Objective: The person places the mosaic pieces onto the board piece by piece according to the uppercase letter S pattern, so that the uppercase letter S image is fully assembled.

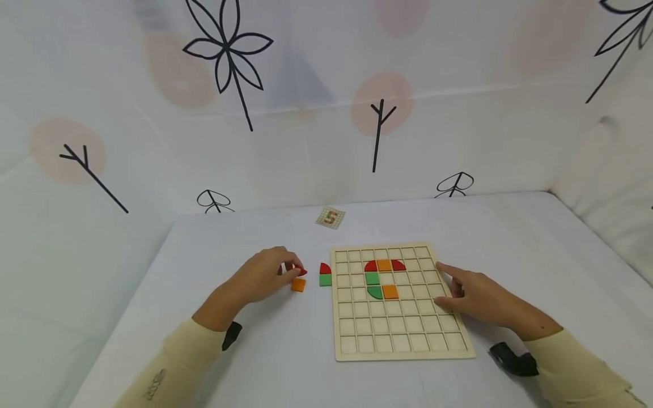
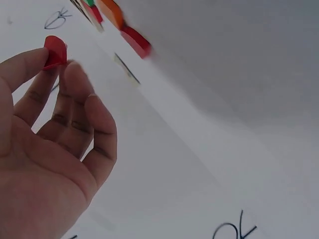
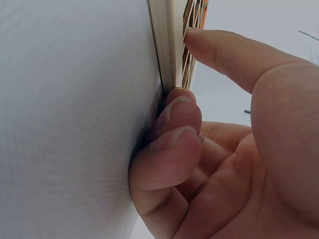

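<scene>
My left hand (image 1: 265, 275) pinches a red quarter-round tile (image 2: 55, 51) between thumb and finger. Below its fingertips an orange square tile (image 1: 298, 285) lies on the table; beside it in the left wrist view is another red tile (image 2: 135, 42), blurred. To the right of it, a pale wooden grid board (image 1: 403, 343) carries red quarter-rounds (image 1: 370, 266), orange squares (image 1: 384, 265), a green square (image 1: 373, 278) and a green quarter-round (image 1: 375, 292). At the board's right edge, my right hand (image 1: 476, 292) holds on, thumb on top and the other fingers curled against the side.
Against the board's left side lie a red quarter-round (image 1: 325, 268) and a green square (image 1: 325, 280). A small pattern card (image 1: 330, 217) sits farther back on the white table (image 1: 245, 362). Printed cloth (image 1: 316, 153) stands behind and at both sides.
</scene>
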### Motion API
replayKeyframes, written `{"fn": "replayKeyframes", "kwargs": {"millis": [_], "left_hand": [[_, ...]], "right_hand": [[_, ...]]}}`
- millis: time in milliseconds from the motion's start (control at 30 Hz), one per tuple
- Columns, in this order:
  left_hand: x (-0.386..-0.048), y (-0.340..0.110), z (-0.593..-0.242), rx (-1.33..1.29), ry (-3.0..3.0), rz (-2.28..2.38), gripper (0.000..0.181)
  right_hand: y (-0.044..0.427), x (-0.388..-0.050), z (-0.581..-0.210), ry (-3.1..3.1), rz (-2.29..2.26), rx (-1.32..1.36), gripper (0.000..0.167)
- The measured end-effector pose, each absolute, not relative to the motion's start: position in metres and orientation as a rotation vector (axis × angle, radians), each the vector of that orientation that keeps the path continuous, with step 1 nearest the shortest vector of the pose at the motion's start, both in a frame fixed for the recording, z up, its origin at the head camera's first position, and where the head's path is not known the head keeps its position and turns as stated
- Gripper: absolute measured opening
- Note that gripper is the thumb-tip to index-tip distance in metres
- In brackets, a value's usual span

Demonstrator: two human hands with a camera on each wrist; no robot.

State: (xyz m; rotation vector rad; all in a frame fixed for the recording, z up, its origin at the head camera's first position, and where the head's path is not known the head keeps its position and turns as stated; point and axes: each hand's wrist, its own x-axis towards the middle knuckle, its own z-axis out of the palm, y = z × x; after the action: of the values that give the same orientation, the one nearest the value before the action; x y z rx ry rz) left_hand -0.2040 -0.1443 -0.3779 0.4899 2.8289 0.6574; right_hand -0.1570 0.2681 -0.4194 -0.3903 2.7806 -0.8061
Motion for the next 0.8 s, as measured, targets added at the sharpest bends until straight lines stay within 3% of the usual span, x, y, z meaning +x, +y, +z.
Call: {"fn": "replayKeyframes", "kwargs": {"millis": [367, 800], "left_hand": [[-0.205, -0.093, -0.38, 0.808, 2.77, 0.784, 0.009], [-0.206, -0.028, -0.378, 0.935, 2.621, 0.858, 0.024]], "right_hand": [[0.27, -0.157, -0.421, 2.783, -0.813, -0.397, 0.087], [0.269, -0.156, -0.42, 2.77, -0.825, -0.368, 0.087]]}}
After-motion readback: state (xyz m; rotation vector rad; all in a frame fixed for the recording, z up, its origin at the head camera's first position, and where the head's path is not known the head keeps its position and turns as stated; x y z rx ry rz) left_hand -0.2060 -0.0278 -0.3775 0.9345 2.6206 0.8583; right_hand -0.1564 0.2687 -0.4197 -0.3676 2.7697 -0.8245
